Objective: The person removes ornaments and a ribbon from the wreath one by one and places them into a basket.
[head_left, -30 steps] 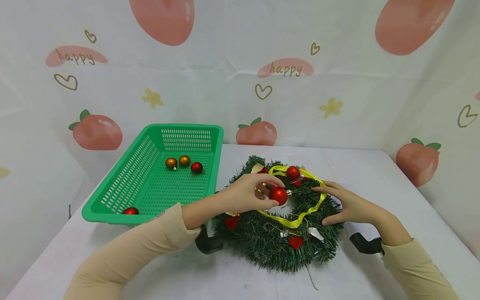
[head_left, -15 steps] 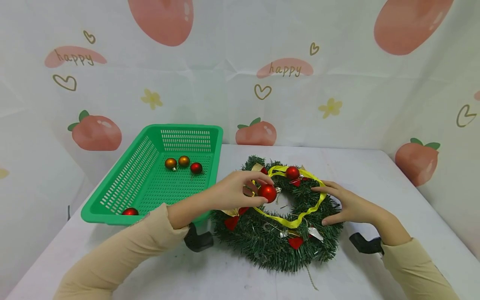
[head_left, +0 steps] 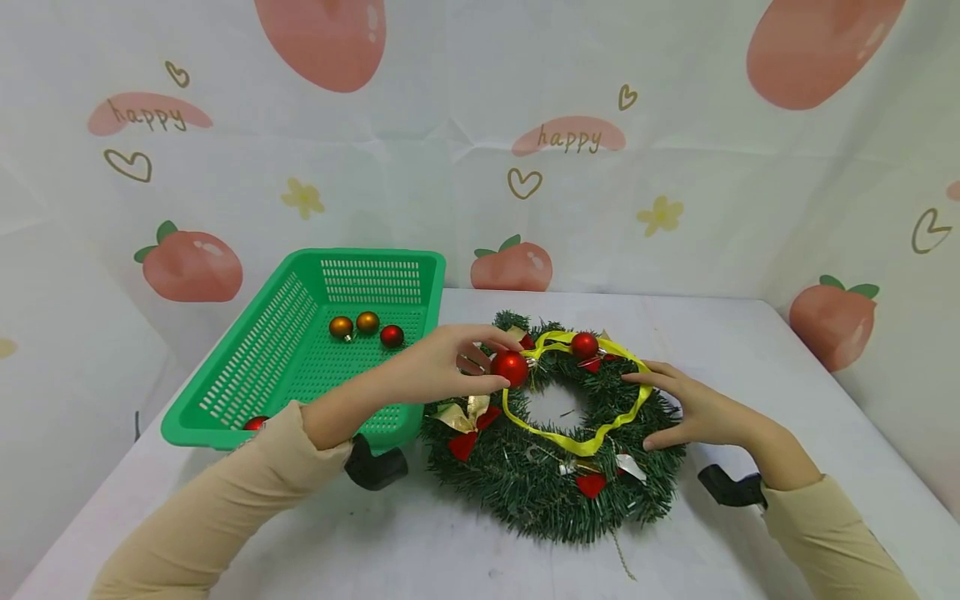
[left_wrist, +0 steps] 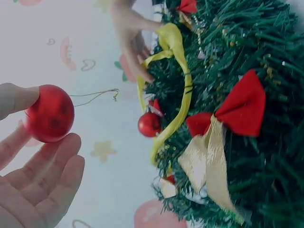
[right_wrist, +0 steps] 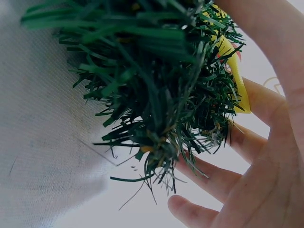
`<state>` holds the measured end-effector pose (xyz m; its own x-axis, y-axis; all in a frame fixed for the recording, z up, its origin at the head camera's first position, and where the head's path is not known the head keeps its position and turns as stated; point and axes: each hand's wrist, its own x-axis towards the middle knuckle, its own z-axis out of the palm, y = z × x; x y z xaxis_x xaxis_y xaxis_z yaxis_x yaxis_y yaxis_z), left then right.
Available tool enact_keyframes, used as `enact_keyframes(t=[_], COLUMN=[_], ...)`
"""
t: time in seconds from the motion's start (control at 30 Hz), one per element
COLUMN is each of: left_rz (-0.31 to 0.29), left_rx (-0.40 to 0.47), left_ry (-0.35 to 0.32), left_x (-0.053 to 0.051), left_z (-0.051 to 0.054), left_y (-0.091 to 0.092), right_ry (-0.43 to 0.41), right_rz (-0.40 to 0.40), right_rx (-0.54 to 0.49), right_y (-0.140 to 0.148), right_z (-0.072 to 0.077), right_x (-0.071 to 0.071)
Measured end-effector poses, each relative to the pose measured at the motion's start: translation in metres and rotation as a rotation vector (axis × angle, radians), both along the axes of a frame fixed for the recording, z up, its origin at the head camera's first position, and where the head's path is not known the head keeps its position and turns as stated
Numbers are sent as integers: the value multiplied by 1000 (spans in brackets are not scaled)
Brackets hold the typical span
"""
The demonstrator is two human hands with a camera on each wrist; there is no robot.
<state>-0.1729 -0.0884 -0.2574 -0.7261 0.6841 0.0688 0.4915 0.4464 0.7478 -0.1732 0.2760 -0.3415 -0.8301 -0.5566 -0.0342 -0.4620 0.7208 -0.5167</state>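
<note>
My left hand (head_left: 447, 362) pinches a red bauble (head_left: 510, 368) between thumb and fingers, over the left side of the green wreath (head_left: 517, 492). In the left wrist view, a thin cord loop hangs off the bauble (left_wrist: 51, 114), which is apart from the wreath's greenery. My right hand (head_left: 701, 410) rests at the wreath's right side, its fingers spread and loosely bent against the greenery and the yellow ribbon (head_left: 592, 446). A second red bauble (head_left: 585, 345) sits at the wreath's far side. A red and gold bow (head_left: 465, 429) lies on its left side.
A green basket (head_left: 281, 350) stands left of the wreath, close to my left forearm. Inside are two orange baubles (head_left: 341, 327), a red bauble (head_left: 392, 337) and another red bauble (head_left: 256, 423) partly hidden at the near wall. A printed cloth (head_left: 457, 200) hangs behind the white table (head_left: 712, 325).
My left hand has moved left and slightly away from me with the red bauble, from over the wreath's centre to its left side. The right hand has stayed in place.
</note>
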Motion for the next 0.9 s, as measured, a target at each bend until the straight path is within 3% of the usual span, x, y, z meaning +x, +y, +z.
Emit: enact_keyframes(t=[0.3,0.57,0.9], left_rz=[34,100,168], left_rx=[0,10,16], left_ry=[11,9,6], left_x=[-8,-18,-30], left_z=[6,12,10], left_y=[-16,-33,-51], right_ry=[9,11,12], right_rz=[3,-9,2], right_rx=[0,6,3], right_y=[0,0,0], right_z=[0,-5,-2], right_x=[0,-3,-2])
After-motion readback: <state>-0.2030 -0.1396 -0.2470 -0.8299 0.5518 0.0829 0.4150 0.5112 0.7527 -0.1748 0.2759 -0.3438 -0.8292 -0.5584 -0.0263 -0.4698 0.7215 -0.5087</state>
